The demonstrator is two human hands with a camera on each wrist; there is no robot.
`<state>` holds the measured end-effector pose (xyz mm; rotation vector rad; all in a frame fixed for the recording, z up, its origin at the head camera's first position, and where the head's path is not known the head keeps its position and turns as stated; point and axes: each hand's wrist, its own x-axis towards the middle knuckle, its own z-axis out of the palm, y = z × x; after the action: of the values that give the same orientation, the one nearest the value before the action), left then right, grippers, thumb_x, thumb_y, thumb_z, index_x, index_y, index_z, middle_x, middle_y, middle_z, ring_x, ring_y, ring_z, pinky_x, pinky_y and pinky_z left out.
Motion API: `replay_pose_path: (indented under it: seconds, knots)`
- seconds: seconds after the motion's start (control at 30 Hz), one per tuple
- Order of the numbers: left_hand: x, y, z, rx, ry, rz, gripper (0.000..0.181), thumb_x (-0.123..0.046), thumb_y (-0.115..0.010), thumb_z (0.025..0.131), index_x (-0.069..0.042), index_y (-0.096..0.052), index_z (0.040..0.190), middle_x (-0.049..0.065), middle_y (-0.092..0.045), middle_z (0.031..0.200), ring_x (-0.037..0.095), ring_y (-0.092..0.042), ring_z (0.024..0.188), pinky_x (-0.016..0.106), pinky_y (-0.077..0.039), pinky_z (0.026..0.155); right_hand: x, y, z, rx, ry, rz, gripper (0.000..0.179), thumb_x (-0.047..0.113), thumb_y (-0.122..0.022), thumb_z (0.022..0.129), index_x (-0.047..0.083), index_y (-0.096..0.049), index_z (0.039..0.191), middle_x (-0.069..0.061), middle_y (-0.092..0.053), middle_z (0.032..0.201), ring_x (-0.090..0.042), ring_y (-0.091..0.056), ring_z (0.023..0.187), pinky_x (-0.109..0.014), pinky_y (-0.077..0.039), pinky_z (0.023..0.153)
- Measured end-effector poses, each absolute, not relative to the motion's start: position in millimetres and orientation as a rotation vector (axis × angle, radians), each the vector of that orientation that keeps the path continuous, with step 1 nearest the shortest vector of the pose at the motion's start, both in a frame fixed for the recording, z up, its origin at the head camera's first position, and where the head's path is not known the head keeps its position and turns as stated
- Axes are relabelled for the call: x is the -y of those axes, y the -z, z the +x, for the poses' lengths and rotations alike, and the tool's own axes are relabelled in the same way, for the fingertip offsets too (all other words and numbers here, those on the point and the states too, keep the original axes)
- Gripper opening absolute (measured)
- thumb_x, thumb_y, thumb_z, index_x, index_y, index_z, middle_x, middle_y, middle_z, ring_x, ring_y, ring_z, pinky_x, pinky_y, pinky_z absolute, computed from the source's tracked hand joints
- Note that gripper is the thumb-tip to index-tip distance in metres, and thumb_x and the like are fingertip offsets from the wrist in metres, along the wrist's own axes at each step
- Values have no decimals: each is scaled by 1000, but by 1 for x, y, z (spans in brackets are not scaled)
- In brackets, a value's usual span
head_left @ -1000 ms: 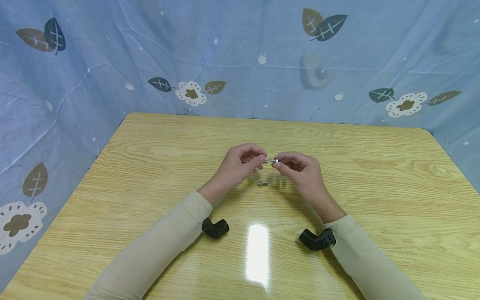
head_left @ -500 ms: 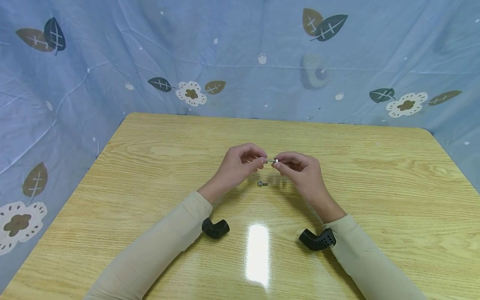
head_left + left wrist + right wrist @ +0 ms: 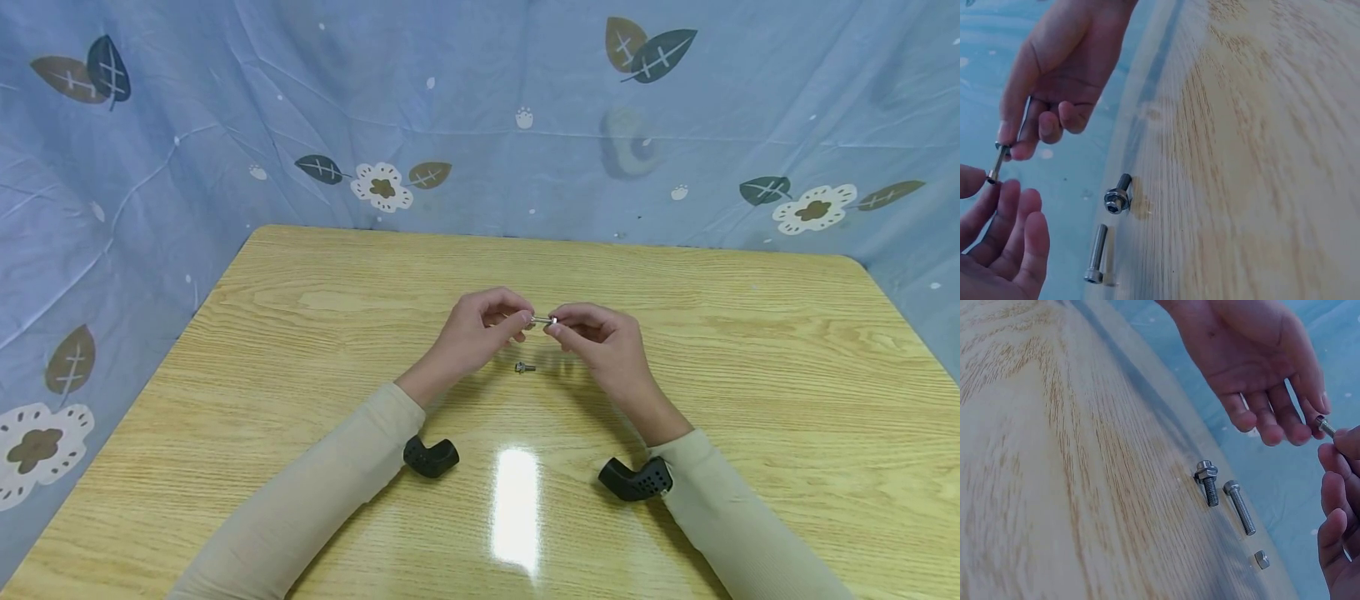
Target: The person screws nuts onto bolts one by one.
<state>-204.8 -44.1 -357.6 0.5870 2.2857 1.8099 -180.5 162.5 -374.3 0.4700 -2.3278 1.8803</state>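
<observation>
My left hand (image 3: 477, 332) pinches the head end of a small metal socket-head bolt (image 3: 542, 320) between thumb and fingertips, above the table. Opposite it, my right hand (image 3: 609, 348) pinches a small metal piece, apparently a nut (image 3: 1002, 149), at the bolt's other end; fingertips partly hide it. The bolt lies roughly level between the hands. Below them, a shorter bolt with a nut on it (image 3: 525, 367) lies on the table. Beside that, the right wrist view shows a longer loose bolt (image 3: 1240, 507) and a loose nut (image 3: 1262, 559).
The wood-grain table (image 3: 337, 283) reaches back to a blue patterned curtain (image 3: 480, 100). Black wrist mounts (image 3: 431, 457) sit at both sleeve cuffs. A bright light reflection (image 3: 515, 508) shows on the tabletop in front.
My left fingertips shift slightly at the bolt's head end, and the bolt's exposed length varies a little. The right hand and the parts on the table stay in place.
</observation>
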Motion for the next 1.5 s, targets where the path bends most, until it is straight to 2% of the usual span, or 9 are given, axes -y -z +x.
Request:
replay_pose_path:
  seconds: [0.17, 0.33, 0.57, 0.63, 0.77, 0.93, 1.17, 1.4, 1.5]
  knots:
    - [43, 357, -204, -2299, -1805, 587, 13, -19, -60, 97, -10, -68, 102, 9, -67, 96, 36, -67, 88, 48, -56, 76, -162, 375, -181, 2318, -1884, 477, 23, 16, -69, 90, 1, -69, 108, 9, -70, 87, -28, -62, 75, -32, -52, 63]
    - [43, 357, -204, -2308, -1818, 598, 14, -18, -63, 95, -9, -68, 104, 10, -67, 98, 35, -66, 88, 46, -57, 75, -162, 375, -182, 2314, -1892, 479, 22, 13, -69, 90, -1, -69, 107, 8, -70, 86, -26, -63, 75, -30, -53, 64]
    - [43, 356, -203, -2343, -1801, 605, 13, -15, -66, 92, -11, -69, 104, 2, -66, 107, 19, -67, 90, 31, -56, 76, -161, 375, -181, 2312, -1902, 469, 21, 12, -68, 91, -1, -69, 107, 9, -70, 85, -23, -64, 74, -30, -53, 65]
    - [43, 357, -203, -2335, -1802, 599, 13, -16, -66, 93, -12, -68, 105, 1, -66, 108, 20, -67, 91, 31, -56, 75, -161, 375, -180, 2313, -1900, 469, 21, 12, -68, 91, -1, -69, 107, 9, -70, 85, -23, -64, 74, -30, -53, 65]
    - [43, 358, -203, -2297, -1813, 585, 13, -20, -62, 96, -14, -67, 106, 3, -66, 106, 30, -67, 90, 41, -57, 76, -161, 375, -181, 2310, -1897, 466, 21, 13, -68, 91, 0, -69, 107, 9, -70, 85, -23, -63, 74, -30, -52, 64]
    - [43, 358, -203, -2269, -1822, 578, 16, -22, -59, 98, -11, -68, 105, 8, -67, 99, 36, -66, 88, 49, -55, 77, -161, 377, -181, 2315, -1891, 458, 21, 13, -69, 90, 0, -69, 107, 10, -70, 86, -24, -64, 75, -30, -53, 65]
    - [43, 358, -204, -2284, -1833, 599, 15, -17, -62, 96, -8, -68, 106, 13, -66, 101, 36, -66, 89, 47, -56, 77, -161, 377, -181, 2311, -1906, 454, 22, 13, -69, 90, -1, -69, 108, 10, -70, 86, -23, -66, 78, -30, -55, 68]
    - [43, 356, -202, -2317, -1819, 596, 10, -16, -65, 93, -17, -69, 103, 0, -66, 107, 20, -67, 90, 32, -56, 75, -161, 376, -181, 2317, -1904, 466, 21, 14, -68, 91, 0, -69, 107, 9, -70, 86, -24, -65, 77, -30, -54, 67]
    - [43, 356, -202, -2300, -1823, 608, 13, -16, -64, 94, -14, -68, 106, 1, -65, 109, 24, -67, 91, 35, -56, 76, -161, 376, -182, 2321, -1899, 475, 22, 13, -68, 91, -1, -68, 107, 8, -70, 87, -24, -65, 78, -30, -55, 68]
